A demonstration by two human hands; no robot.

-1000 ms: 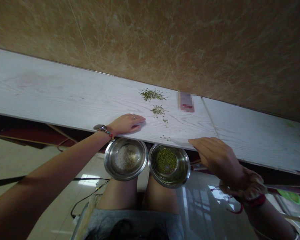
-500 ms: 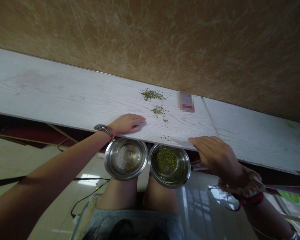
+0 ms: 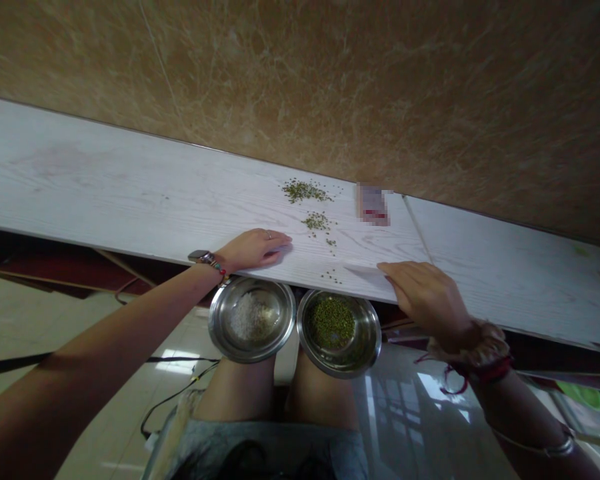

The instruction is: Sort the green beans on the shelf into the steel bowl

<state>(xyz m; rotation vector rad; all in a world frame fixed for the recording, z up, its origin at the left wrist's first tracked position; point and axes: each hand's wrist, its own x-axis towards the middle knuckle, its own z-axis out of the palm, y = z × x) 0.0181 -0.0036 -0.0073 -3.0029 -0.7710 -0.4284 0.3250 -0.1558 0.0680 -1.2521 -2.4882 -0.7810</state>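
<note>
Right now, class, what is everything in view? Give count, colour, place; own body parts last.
Table: one, white, across the middle.
Marbled surface: one, brown, top.
Loose grains: many, green, on the table.
Pixelated item: one, grey-red, far edge.
Left bowl: one, silver, below the near edge.
Right bowl: one, silver, beside it.
Pale contents: uncounted, whitish, left bowl.
Bowl grains: many, green, right bowl.
Floor: one, pale, tiled, below.
Cable: one, black, lower left.
Unclear item: one, green, far right.
Watch: one, dark, left wrist.
Scrunchie: one, beige, right wrist.
Cloth: one, grey, bottom.
Legs: two, beneath the bowls.
Left fingers: several, on the table.
Right fingers: several, near edge, hold unclear.
</note>
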